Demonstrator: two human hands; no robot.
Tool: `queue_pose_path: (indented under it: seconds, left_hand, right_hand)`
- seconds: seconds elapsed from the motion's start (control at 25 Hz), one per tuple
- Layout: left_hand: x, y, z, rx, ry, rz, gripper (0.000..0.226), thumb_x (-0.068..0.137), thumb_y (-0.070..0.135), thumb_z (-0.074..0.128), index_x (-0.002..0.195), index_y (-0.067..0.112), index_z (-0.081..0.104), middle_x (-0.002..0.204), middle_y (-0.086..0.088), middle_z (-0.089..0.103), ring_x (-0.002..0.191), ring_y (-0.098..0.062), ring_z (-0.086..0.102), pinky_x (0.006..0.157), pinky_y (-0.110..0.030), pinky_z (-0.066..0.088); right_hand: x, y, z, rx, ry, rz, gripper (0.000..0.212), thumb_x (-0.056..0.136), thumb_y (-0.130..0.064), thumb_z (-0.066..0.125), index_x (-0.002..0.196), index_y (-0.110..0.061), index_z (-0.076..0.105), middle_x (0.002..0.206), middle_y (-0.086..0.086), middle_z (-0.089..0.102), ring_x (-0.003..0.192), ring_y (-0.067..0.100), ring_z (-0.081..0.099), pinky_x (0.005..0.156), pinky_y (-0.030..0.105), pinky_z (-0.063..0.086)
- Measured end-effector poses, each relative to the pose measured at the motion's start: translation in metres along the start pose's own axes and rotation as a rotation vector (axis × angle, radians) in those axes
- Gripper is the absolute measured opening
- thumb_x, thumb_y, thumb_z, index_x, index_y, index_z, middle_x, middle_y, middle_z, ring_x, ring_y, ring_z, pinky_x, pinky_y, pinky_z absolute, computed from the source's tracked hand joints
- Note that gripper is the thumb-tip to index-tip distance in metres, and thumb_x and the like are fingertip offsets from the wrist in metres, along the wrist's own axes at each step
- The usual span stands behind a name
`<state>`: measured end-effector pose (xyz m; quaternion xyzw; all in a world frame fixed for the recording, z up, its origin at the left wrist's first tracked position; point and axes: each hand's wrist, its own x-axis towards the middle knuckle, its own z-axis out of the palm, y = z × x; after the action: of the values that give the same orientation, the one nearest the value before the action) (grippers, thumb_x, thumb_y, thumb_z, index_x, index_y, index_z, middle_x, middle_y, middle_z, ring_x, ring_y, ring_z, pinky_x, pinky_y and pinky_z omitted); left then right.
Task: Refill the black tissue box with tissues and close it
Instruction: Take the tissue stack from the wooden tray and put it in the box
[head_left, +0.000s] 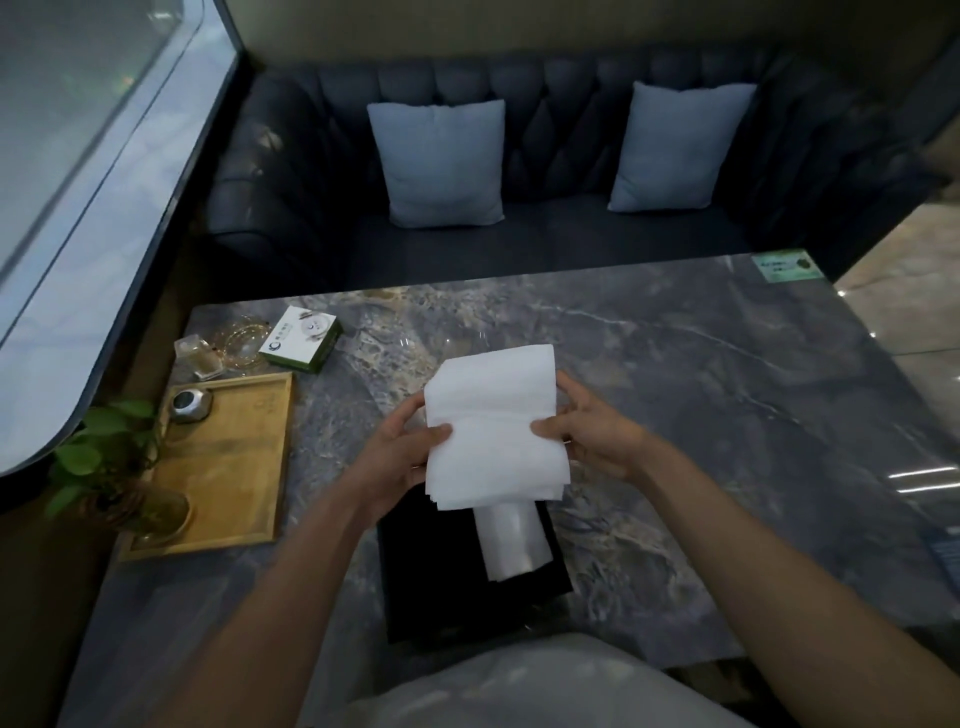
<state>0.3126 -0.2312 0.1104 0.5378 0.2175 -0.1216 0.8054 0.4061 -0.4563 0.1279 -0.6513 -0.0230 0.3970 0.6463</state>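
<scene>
A thick stack of white tissues (493, 426) is held up above the marble table (701, 415), bent over at its top. My left hand (402, 452) grips its left edge and my right hand (592, 436) grips its right edge, thumbs on the front. Directly below the stack lies the black tissue box (431, 582), flat on the table near the front edge. A white tissue strip (511, 540) rests across the box's right part, partly hidden by the stack.
A wooden tray (228, 467) at the left holds a small metal jar (188, 405) and a potted green plant (109, 467). Behind it stand glassware (228, 345) and a green-white box (301, 338). A dark sofa with two cushions faces the far edge.
</scene>
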Motion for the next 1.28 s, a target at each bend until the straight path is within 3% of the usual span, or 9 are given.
queue_pose_path:
  seconds: [0.24,0.44,0.56,0.72,0.84,0.96,1.28]
  left_hand:
    - [-0.008,0.005,0.012,-0.048,-0.002,0.016,0.044,0.090,-0.002,0.055,0.123,0.026,0.058,0.111,-0.012,0.070,0.079,-0.021,0.072,0.067,-0.036,0.060]
    - [-0.010,0.014,0.017,-0.063,-0.006,0.034,0.044,0.090,-0.005,0.054,0.122,0.024,0.058,0.106,-0.010,0.073,0.081,-0.023,0.072,0.070,-0.039,0.059]
    - [-0.008,0.015,0.020,-0.062,0.016,0.045,0.044,0.090,-0.005,0.054,0.121,0.026,0.058,0.104,-0.009,0.074,0.082,-0.024,0.071,0.075,-0.042,0.057]
    - [-0.009,0.016,0.023,-0.079,0.023,0.057,0.045,0.090,-0.006,0.054,0.121,0.026,0.058,0.103,-0.008,0.074,0.083,-0.023,0.072,0.074,-0.042,0.058]
    - [-0.009,0.016,0.022,-0.081,0.025,0.045,0.043,0.090,-0.005,0.055,0.126,0.018,0.055,0.112,-0.014,0.071,0.087,-0.026,0.072,0.074,-0.041,0.059]
    - [-0.009,0.017,0.023,-0.060,0.023,0.012,0.039,0.091,-0.002,0.055,0.129,0.007,0.055,0.107,-0.013,0.073,0.083,-0.022,0.074,0.070,-0.037,0.061]
    - [-0.010,0.024,0.023,-0.099,-0.005,0.054,0.040,0.092,-0.003,0.052,0.126,0.018,0.059,0.112,-0.011,0.072,0.089,-0.023,0.073,0.076,-0.043,0.059]
  right_hand:
    - [-0.003,-0.006,-0.010,0.061,-0.070,-0.029,0.071,0.085,0.012,0.055,0.139,-0.033,0.045,0.124,0.011,0.065,0.103,0.029,0.066,0.075,0.037,0.057]
    - [-0.001,-0.004,-0.017,0.180,-0.063,-0.039,0.076,0.075,0.007,0.066,0.139,-0.028,0.043,0.129,0.020,0.061,0.115,0.042,0.060,0.094,0.055,0.051]
    - [-0.003,-0.009,-0.017,0.177,-0.061,-0.048,0.075,0.073,0.003,0.067,0.138,-0.026,0.044,0.128,0.022,0.060,0.108,0.040,0.063,0.086,0.049,0.055]
    - [-0.006,-0.014,-0.017,0.183,-0.068,-0.058,0.062,0.084,0.010,0.057,0.137,-0.022,0.046,0.119,0.019,0.064,0.095,0.032,0.066,0.071,0.038,0.059]
    - [-0.005,-0.014,-0.018,0.187,-0.070,-0.055,0.062,0.086,0.012,0.054,0.136,-0.024,0.048,0.121,0.020,0.064,0.099,0.033,0.066,0.078,0.042,0.059]
    - [-0.005,-0.016,-0.020,0.185,-0.073,-0.065,0.059,0.087,0.012,0.055,0.131,-0.028,0.054,0.119,0.019,0.067,0.101,0.034,0.065,0.084,0.046,0.055]
    - [-0.004,-0.023,-0.016,0.167,-0.030,-0.098,0.040,0.089,0.015,0.048,0.108,-0.014,0.067,0.097,0.005,0.075,0.090,0.024,0.071,0.076,0.037,0.060]
